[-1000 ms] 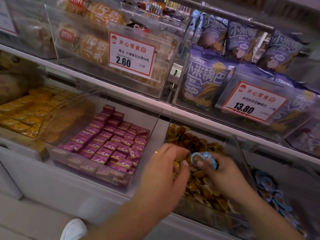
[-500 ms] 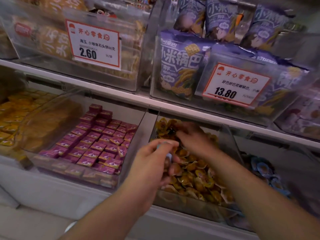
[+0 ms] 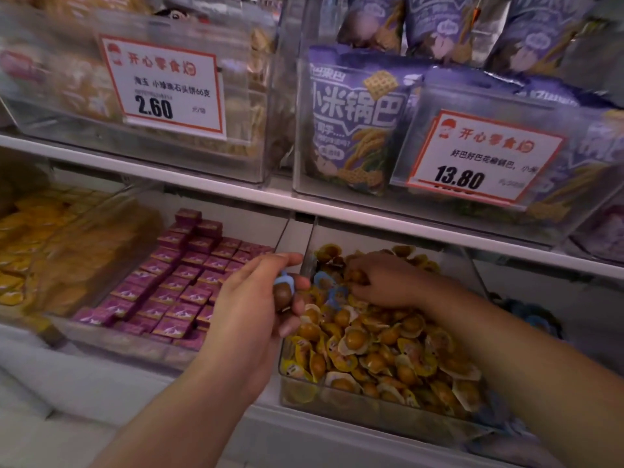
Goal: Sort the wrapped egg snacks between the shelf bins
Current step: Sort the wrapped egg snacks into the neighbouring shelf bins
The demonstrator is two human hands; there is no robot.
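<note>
**Fishing blue strays out of the yellow egg bin**

Far left there's a clear bin of small purple boxes [image 3: 175,282], not my concern. My left hand [image 3: 250,309] sits just left of the clear plastic bin of yellow-wrapped brown egg snacks [image 3: 371,352], fingers curled snug around one blue-wrapped brown egg snack [image 3: 283,292].

My right hand [image 3: 388,282] is reaching into the far end of that bin, fingers bent down into the pile; can't tell if they've pinched anything. Two more blue-wrapped strays [image 3: 329,287] lie just left of those fingertips, so the right hand is nearer. The blue-egg bin [image 3: 530,319] sits to the right, mostly hidden by my arm.

Versus half a second ago: the right hand has dropped from the back wall closer to the strays, and the left one has lifted slightly.
</note>
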